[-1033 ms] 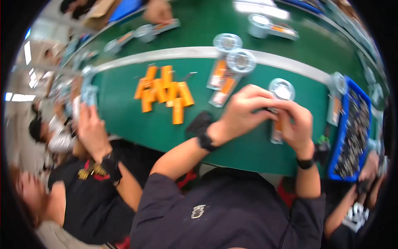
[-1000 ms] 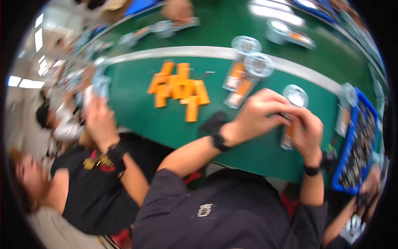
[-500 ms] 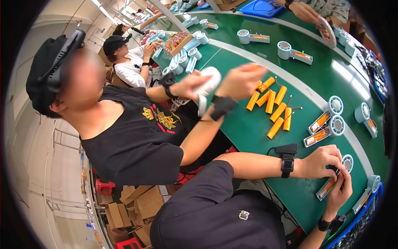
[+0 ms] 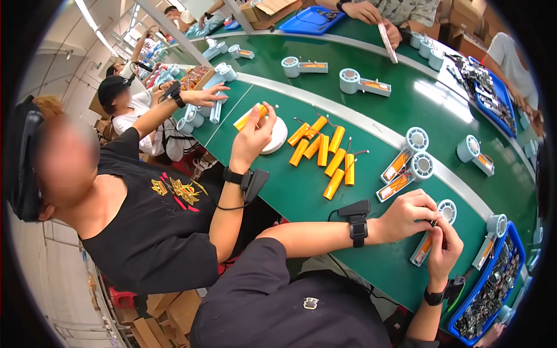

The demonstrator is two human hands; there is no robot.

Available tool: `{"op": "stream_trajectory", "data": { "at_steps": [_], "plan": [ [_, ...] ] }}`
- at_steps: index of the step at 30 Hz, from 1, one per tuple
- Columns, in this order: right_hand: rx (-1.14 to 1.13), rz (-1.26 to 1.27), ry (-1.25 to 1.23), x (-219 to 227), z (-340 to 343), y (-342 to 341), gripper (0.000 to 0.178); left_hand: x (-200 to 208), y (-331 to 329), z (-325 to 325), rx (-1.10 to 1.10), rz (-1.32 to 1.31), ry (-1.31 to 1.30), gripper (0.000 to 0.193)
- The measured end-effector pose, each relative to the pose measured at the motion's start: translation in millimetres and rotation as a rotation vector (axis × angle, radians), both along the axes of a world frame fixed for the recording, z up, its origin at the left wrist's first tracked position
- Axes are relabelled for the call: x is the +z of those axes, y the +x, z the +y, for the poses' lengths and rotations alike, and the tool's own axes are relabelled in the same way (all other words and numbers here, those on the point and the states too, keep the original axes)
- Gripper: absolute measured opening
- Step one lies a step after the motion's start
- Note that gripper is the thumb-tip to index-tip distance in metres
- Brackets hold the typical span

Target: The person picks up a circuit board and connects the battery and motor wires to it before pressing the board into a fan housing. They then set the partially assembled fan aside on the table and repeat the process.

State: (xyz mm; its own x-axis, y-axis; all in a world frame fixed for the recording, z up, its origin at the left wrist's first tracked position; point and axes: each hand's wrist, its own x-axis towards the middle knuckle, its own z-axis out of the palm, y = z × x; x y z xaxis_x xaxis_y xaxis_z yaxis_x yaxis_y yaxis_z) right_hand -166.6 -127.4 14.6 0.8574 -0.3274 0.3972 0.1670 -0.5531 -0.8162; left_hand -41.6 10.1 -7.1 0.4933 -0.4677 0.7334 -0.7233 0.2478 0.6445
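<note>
A light blue handheld fan body (image 4: 423, 250) with a round grille head lies on the green bench in front of me, its handle trough open. Over it, my left hand (image 4: 409, 216) bends its fingers closed on a small black part (image 4: 433, 223). From the near side, my right hand (image 4: 444, 250) brings its closed fingertips to the same spot, against the fan's neck; what they grip is hidden. Just beyond, two more fan bodies (image 4: 396, 184) lie side by side with orange batteries in their handles. Another fan body (image 4: 489, 242) rests to the right.
Several orange batteries (image 4: 323, 149) with thin wires lie left of the fans. A co-worker's hand (image 4: 253, 134) holds one battery beside a white round piece (image 4: 275, 137). At right, a blue tray (image 4: 462, 321) holds small dark parts. More fans (image 4: 476, 154) sit beyond the pale bench strip (image 4: 371, 124).
My view has swung, so the bench appears further left. Both my hands stay at the same fan body. The co-worker has put down the white round piece and now holds a battery, other arm outstretched.
</note>
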Motion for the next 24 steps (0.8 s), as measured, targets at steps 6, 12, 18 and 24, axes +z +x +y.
{"op": "stream_trajectory", "data": {
  "at_steps": [6,12,18,24],
  "plan": [
    [-0.002,0.078,0.058,-10,3,-3,0.022,-2,-2,6,0.09,0.001,0.013,0.029],
    [-0.064,0.047,0.142,-8,1,-3,0.017,1,-6,2,0.056,-0.069,-0.004,0.025],
    [0.046,0.152,-0.327,42,-26,-7,0.027,17,7,2,0.072,-0.132,0.041,0.018],
    [0.141,0.387,-0.199,47,-42,-12,0.024,8,8,6,0.104,-0.046,0.173,0.037]
  ]
}}
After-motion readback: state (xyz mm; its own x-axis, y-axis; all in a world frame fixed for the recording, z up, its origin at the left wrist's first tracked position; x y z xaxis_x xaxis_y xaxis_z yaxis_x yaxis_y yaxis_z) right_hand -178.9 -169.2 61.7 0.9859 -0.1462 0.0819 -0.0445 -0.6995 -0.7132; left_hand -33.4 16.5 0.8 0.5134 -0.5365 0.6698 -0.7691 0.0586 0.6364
